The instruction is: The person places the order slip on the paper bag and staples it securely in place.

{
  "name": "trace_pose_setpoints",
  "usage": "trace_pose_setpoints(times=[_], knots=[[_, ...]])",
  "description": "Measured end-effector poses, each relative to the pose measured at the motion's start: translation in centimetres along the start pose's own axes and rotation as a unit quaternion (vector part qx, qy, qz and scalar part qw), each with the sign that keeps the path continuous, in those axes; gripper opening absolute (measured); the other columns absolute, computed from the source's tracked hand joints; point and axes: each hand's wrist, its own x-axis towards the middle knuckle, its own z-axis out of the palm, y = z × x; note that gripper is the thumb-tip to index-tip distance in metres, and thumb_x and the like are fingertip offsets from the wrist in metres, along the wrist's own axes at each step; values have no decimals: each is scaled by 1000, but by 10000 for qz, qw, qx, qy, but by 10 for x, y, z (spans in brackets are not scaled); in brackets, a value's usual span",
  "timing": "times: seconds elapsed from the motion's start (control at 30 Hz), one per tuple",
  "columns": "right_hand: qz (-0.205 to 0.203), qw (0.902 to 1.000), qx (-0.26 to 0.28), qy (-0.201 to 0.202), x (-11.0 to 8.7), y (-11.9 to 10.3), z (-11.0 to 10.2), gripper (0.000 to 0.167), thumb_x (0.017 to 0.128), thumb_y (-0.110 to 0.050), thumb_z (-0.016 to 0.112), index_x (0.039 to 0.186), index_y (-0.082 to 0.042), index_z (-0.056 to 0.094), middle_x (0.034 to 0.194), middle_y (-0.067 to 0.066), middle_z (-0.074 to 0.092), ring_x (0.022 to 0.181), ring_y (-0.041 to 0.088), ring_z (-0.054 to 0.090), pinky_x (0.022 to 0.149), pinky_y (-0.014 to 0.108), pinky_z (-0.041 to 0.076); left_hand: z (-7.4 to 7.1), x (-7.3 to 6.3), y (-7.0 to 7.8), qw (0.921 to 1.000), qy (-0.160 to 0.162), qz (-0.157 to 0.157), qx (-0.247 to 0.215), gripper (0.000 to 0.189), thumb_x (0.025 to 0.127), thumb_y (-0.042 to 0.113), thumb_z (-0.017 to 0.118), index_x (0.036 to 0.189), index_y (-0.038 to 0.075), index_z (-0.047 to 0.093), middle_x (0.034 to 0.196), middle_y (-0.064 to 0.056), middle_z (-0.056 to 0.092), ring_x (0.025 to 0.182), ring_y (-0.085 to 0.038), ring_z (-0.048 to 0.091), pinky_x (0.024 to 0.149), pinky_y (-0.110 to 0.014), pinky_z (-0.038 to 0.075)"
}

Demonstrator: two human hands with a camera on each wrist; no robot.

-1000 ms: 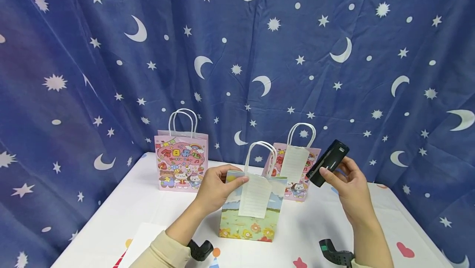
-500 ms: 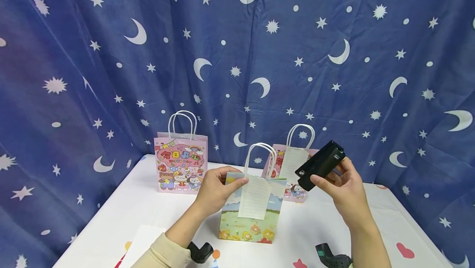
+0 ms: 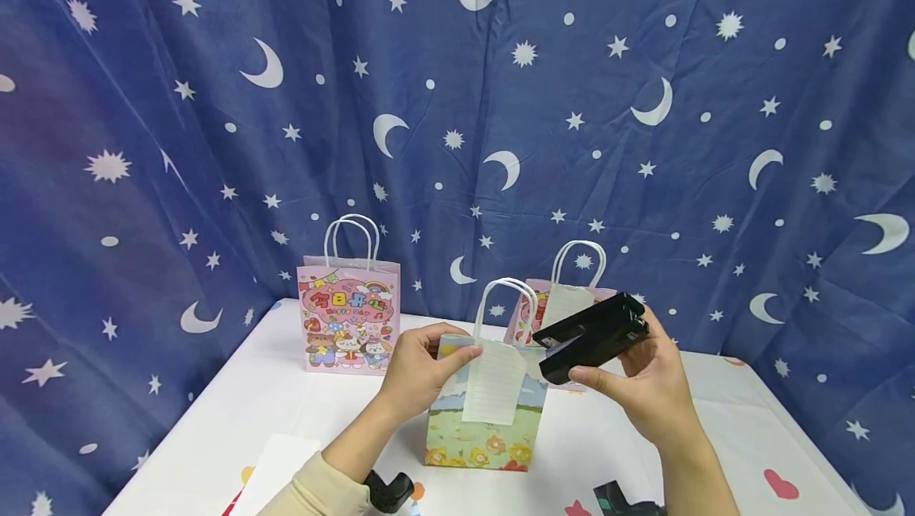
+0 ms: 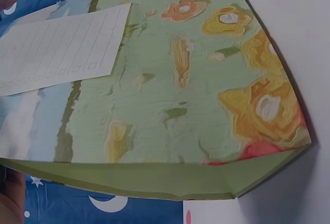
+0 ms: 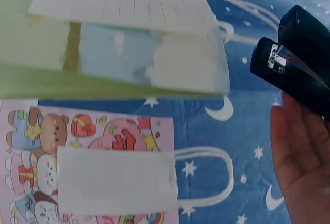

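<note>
A paper gift bag (image 3: 486,448) with painted flowers and sky stands at the middle of the table. A lined paper slip (image 3: 492,389) lies against its front, top edge at the bag's rim. My left hand (image 3: 422,369) pinches the bag's upper left rim, thumb in front at the slip's edge. My right hand (image 3: 654,389) holds a black stapler (image 3: 596,337) just right of the bag's top. The stapler's jaws are apart and point left toward the rim. In the right wrist view, the stapler (image 5: 304,53) is apart from the bag and slip.
Behind on the right stands a pink cartoon bag (image 3: 525,302) with a similar lined slip (image 5: 118,180) on its front. Another pink bag (image 3: 350,317) stands at the back left. White paper (image 3: 282,460) lies at the front left, partly behind my sleeve. A starry blue curtain (image 3: 457,103) hangs behind.
My right hand has brought the stapler left and down toward the flowered bag's rim, turning it so its opening shows. My left hand keeps its grip on the bag.
</note>
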Motion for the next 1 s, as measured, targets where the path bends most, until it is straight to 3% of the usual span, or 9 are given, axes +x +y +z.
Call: trace_pose_setpoints(times=[0.13, 0.27, 0.43, 0.6, 0.8, 0.9, 1.0], knots=[[-195, 9997, 19, -163, -2, -1, 12, 86, 63, 26, 84, 140, 8, 49, 123, -2, 66, 112, 9, 68, 106, 17, 49, 3, -1, 1, 10000, -58, -9, -63, 16, 92, 23, 81, 104, 13, 79, 88, -11, 78, 67, -9, 64, 61, -22, 52], [-316, 9989, -287, -213, -2, -1, 25, 83, 60, 22, 89, 132, 9, 51, 118, -3, 66, 105, 10, 69, 98, 20, 53, 5, -3, 2, 10000, -63, 24, 10, 16, 92, 23, 81, 104, 14, 78, 89, -10, 77, 68, -7, 63, 62, -22, 52], [-433, 9955, -824, -163, -4, 3, 38, 81, 61, 13, 93, 132, 0, 56, 116, -5, 68, 102, 9, 69, 92, 19, 53, 7, -6, 3, 9998, -49, 180, 72, 14, 92, 22, 81, 103, 14, 79, 92, -8, 75, 67, -5, 59, 61, -21, 49], [-506, 9932, -1045, -38, -4, 6, 48, 78, 63, 4, 97, 131, -5, 59, 125, 4, 59, 113, 13, 61, 101, 21, 48, 9, -8, 3, 9997, -128, 203, -9, 14, 92, 21, 80, 103, 13, 79, 88, -10, 73, 64, -5, 54, 57, -20, 46], [-297, 9919, -1229, -101, -4, 8, 50, 74, 70, -5, 96, 134, -13, 59, 126, 1, 64, 117, 12, 63, 106, 29, 43, 11, -8, 4, 9994, -222, 242, -68, 14, 92, 21, 80, 104, 13, 78, 85, -11, 74, 62, -4, 53, 57, -20, 45], [-154, 9919, -1238, -221, -5, 8, 50, 71, 75, -7, 93, 135, -18, 58, 121, -3, 69, 112, 12, 67, 102, 34, 46, 13, -8, 5, 9993, -246, 251, -95, 14, 92, 20, 79, 103, 12, 78, 86, -12, 74, 64, -4, 56, 59, -20, 48], [-147, 9918, -1217, -373, -4, 10, 48, 83, 78, -5, 90, 149, -19, 49, 131, -2, 68, 114, 13, 68, 101, 34, 51, 14, -8, 7, 9993, -271, 214, -147, 14, 93, 19, 79, 104, 10, 78, 91, -12, 75, 72, -6, 65, 66, -23, 55]])
